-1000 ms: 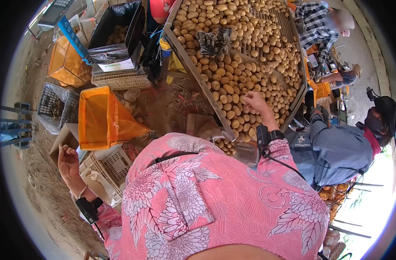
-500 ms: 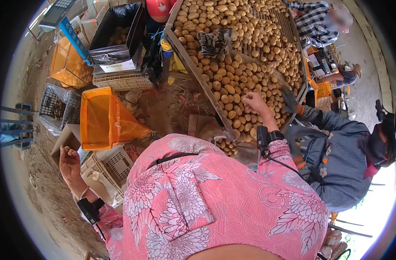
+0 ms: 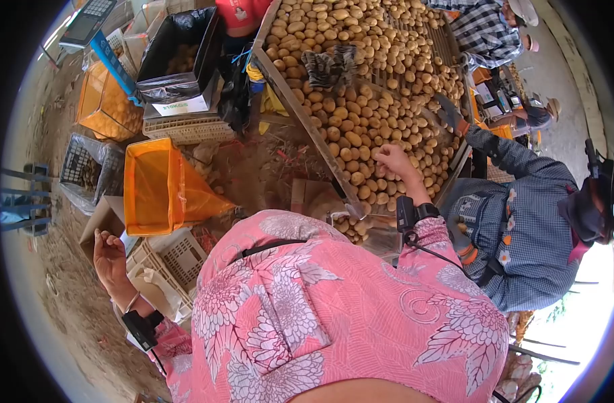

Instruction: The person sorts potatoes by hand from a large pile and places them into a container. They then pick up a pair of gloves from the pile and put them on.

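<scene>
My right hand (image 3: 395, 163) hovers over the near end of a sloping table (image 3: 295, 111) covered with loose potatoes (image 3: 350, 121). Its fingers are curled in, and I see no potato in them. Off to the left, my left hand (image 3: 110, 258) is raised beside an open cardboard box (image 3: 104, 218). Its fingers are loosely bent, slightly apart, with nothing visible in them. An orange mesh bag (image 3: 149, 185), its mouth spread over a frame, stands between that hand and the table. A crumpled striped cloth (image 3: 329, 66) lies on the potatoes.
At the right, a co-worker's gloved hand (image 3: 451, 115) reaches over the potatoes. Other people stand beyond. Left of the table are a black-lined box (image 3: 179, 64) on a crate, a filled orange bag (image 3: 108, 101), a scale (image 3: 88, 20) and a beige plastic crate (image 3: 182, 255).
The co-worker's gloved hand has moved farther up the table, and their other arm has shifted slightly. My own hands have hardly moved.
</scene>
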The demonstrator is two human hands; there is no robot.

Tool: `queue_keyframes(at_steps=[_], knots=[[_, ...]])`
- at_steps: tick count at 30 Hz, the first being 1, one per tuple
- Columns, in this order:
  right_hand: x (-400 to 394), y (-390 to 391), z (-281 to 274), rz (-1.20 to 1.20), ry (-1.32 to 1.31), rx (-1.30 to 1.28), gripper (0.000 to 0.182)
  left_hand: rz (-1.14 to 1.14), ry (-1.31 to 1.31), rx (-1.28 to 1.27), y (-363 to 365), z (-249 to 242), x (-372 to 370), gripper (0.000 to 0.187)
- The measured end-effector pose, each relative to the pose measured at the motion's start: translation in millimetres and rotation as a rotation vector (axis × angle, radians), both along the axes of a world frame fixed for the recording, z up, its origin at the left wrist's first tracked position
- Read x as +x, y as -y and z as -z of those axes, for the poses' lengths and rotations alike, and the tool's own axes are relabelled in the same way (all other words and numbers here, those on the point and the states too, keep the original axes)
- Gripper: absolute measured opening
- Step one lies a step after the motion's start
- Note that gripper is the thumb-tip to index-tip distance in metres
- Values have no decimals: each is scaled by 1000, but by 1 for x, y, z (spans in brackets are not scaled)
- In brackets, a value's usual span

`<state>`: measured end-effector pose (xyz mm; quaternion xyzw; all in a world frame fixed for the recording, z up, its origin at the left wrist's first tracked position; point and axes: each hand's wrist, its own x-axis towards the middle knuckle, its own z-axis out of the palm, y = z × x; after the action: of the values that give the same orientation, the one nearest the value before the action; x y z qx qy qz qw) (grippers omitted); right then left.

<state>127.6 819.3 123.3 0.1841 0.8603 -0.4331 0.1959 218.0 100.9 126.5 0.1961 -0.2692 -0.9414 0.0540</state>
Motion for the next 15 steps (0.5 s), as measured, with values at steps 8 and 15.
queue_keyframes(at_steps=[8,15], knots=[[-1,-7,6,-15,-11,-7,16,6,2,5,1,4,1,16],[-1,-5,3,-31,-27,-19,15,-9,16,14,3,9,0,17]])
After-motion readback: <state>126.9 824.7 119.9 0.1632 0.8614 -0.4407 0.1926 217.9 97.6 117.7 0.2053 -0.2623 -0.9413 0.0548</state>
